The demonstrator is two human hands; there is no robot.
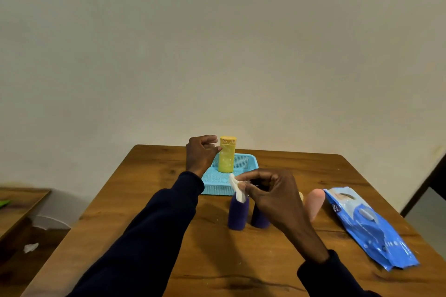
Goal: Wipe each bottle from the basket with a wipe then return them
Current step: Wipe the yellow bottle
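A yellow bottle (226,159) stands upright in the light blue basket (246,161) at the far middle of the table. My left hand (200,154) is just left of it with the fingers loosely curled; the thumb tip touches the bottle's side and the fingers hold nothing. My right hand (270,193) pinches a white wipe (237,190) in front of the basket. Under that hand two dark purple bottles (237,214) (259,218) stand on the table. A pink bottle (315,202) is to their right.
A blue pack of wipes (366,226) lies on the right side of the wooden table (169,224). A low wooden surface (19,202) sits at the left, with a white scrap (31,247) on the floor beside it. A plain wall is behind.
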